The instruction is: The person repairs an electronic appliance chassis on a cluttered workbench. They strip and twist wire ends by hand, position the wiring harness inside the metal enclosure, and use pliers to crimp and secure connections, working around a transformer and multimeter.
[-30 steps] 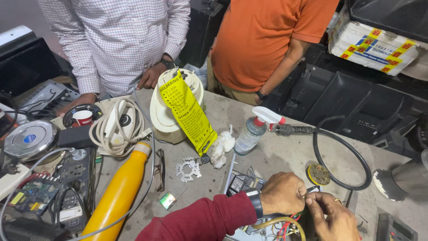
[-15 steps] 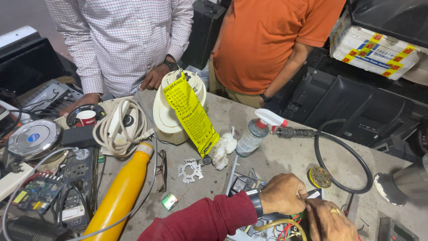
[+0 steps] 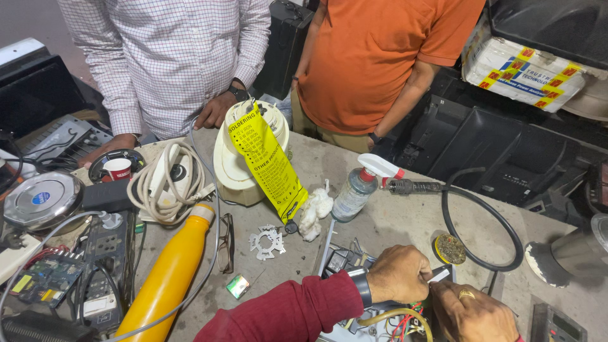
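Observation:
My left hand (image 3: 399,273), in a maroon sleeve with a dark wristwatch, is curled over an opened electronic device (image 3: 354,263) at the table's near edge. Its fingers close on a small light part at the device's top. My right hand (image 3: 474,311), with a ring on one finger, sits just to the right, its curled fingertips meeting the left hand's. Red, yellow and green wires (image 3: 400,322) loop out of the device below both hands. What the right fingers pinch is hidden.
A yellow bottle (image 3: 170,273), glasses (image 3: 225,243), a metal gasket (image 3: 266,242), a spray bottle (image 3: 356,191), a black hose loop (image 3: 481,221), a cream appliance with a yellow tag (image 3: 263,158), a coiled cord (image 3: 163,180) and circuit boards (image 3: 47,278) crowd the table. Two people stand at the far side.
My right hand has dropped slightly lower and closer to the left hand. The view has shifted a little; the things on the table stay where they were.

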A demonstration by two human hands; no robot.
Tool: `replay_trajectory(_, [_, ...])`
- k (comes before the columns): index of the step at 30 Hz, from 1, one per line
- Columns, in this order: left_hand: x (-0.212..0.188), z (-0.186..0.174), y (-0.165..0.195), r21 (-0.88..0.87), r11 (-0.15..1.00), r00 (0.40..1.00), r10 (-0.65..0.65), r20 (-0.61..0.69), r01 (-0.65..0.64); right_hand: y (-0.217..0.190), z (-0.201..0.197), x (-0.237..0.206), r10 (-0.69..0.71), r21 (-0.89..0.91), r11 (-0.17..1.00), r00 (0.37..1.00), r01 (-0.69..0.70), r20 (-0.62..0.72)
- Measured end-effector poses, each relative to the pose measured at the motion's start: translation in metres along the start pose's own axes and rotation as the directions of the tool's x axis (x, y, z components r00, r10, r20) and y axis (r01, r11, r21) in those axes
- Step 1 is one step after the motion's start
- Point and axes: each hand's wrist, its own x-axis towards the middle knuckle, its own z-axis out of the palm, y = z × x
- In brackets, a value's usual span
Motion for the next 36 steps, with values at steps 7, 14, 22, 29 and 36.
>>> replay_trajectory(7, [-0.001, -0.004, 0.004, -0.002, 1.0, 1.0, -0.024, 0.02, 0.024, 0.003, -0.003, 0.0, -0.066, -0.007, 0.998, 0.998, 0.066, 0.017])
replay_trajectory(14, [-0.001, -0.003, 0.005, 0.027, 0.999, 1.0, -0.017, -0.004, 0.017, 0.005, -0.005, 0.001, -0.127, -0.002, 0.992, 0.992, 0.127, 0.017])
replay_trajectory(22, [0.001, -0.001, 0.003, 0.022, 0.999, 0.999, -0.035, -0.011, 0.035, 0.014, 0.001, -0.002, -0.155, -0.053, 0.986, 0.985, 0.159, 0.071])
replay_trajectory(29, [0.001, 0.002, 0.0, 0.039, 0.999, 0.999, -0.031, -0.024, 0.032, 0.008, 0.002, -0.004, -0.094, -0.019, 0.995, 0.995, 0.095, 0.044])
replay_trajectory(36, [0.003, 0.003, 0.001, 0.041, 0.997, 0.997, -0.066, -0.025, 0.067, 0.001, -0.001, 0.002, -0.067, -0.018, 0.998, 0.997, 0.068, 0.025])
